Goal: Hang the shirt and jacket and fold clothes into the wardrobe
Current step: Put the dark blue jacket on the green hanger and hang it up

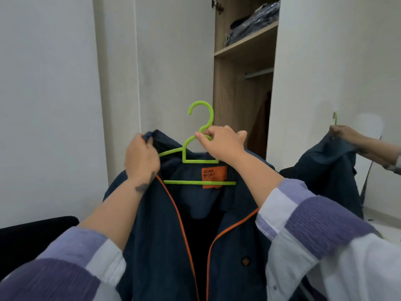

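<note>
A dark blue jacket [165, 231] with orange piping and an orange neck label hangs open in front of me on a lime green plastic hanger [200, 148]. My left hand [141, 155] grips the jacket's collar at its left shoulder. My right hand [221, 141] pinches the hanger's neck just below the hook. The hanger's right arm is hidden behind my right hand and wrist. Behind, the wardrobe [238, 88] stands with its door open, its hanging rail [258, 73] in view.
On the wardrobe's upper shelf [247, 43] lie folded clothes in clear plastic. A brown garment [260, 127] hangs low inside. The glossy white door [325, 72] on the right reflects my hand and the jacket. Something black [32, 237] stands at lower left.
</note>
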`<control>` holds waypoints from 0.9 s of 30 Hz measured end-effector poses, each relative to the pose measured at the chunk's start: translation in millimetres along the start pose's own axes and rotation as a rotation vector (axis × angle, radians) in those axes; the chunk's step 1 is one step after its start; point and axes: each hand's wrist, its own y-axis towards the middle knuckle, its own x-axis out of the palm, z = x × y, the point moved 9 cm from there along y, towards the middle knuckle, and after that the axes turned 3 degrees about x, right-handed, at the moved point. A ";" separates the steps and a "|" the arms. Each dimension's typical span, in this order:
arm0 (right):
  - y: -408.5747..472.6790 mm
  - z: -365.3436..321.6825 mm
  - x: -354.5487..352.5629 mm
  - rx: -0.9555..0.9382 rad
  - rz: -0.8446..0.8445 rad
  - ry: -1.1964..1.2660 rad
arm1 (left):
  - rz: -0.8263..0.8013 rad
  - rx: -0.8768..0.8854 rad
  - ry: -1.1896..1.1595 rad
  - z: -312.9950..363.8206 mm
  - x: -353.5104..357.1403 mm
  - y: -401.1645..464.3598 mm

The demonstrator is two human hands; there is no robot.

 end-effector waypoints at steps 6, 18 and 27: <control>-16.2 25.9 27.7 0.026 -0.150 -0.234 | 0.071 0.014 0.196 1.5 -19.5 16.8; -5.2 64.4 13.6 0.211 -0.112 -0.078 | -0.317 -0.165 -0.158 -25.1 1.4 3.9; -2.1 47.1 -0.5 0.100 0.042 0.011 | -0.636 -0.249 0.042 -30.0 43.8 -30.8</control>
